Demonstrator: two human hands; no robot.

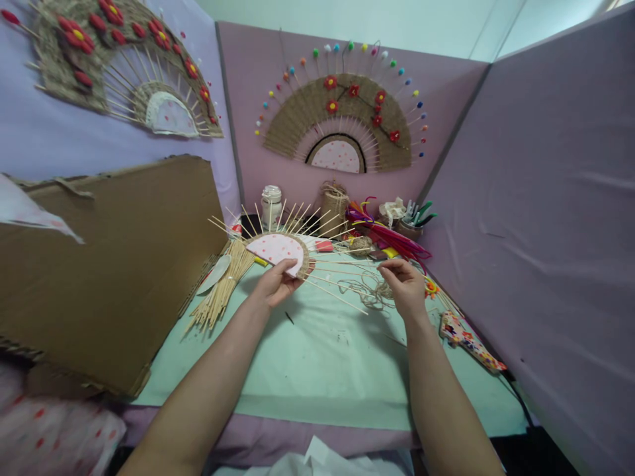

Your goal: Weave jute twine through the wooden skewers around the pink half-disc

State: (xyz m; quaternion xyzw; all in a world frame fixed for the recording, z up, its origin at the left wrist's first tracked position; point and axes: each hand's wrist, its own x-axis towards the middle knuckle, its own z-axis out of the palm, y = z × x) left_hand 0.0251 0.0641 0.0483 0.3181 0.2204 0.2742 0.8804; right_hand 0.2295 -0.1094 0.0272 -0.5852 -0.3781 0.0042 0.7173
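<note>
My left hand (pixel 276 284) is closed on the lower edge of a half-made fan (pixel 280 250): a pink dotted half-disc rimmed with woven jute, with thin wooden skewers radiating from it. The fan is held tilted above the green mat (pixel 317 357). My right hand (pixel 404 284) is to the right of the fan, fingers pinched on a strand of jute twine (pixel 370 289) that trails in a loose tangle on the mat beneath the skewers.
A bundle of skewers (pixel 221 291) lies left of the fan, beside a large cardboard sheet (pixel 109 264). At the back stand a white jar (pixel 271 203), a twine spool (pixel 333 203), pipe cleaners (pixel 387 235) and a cup of pens (pixel 414 218). Finished fans (pixel 342 116) hang on the purple partitions.
</note>
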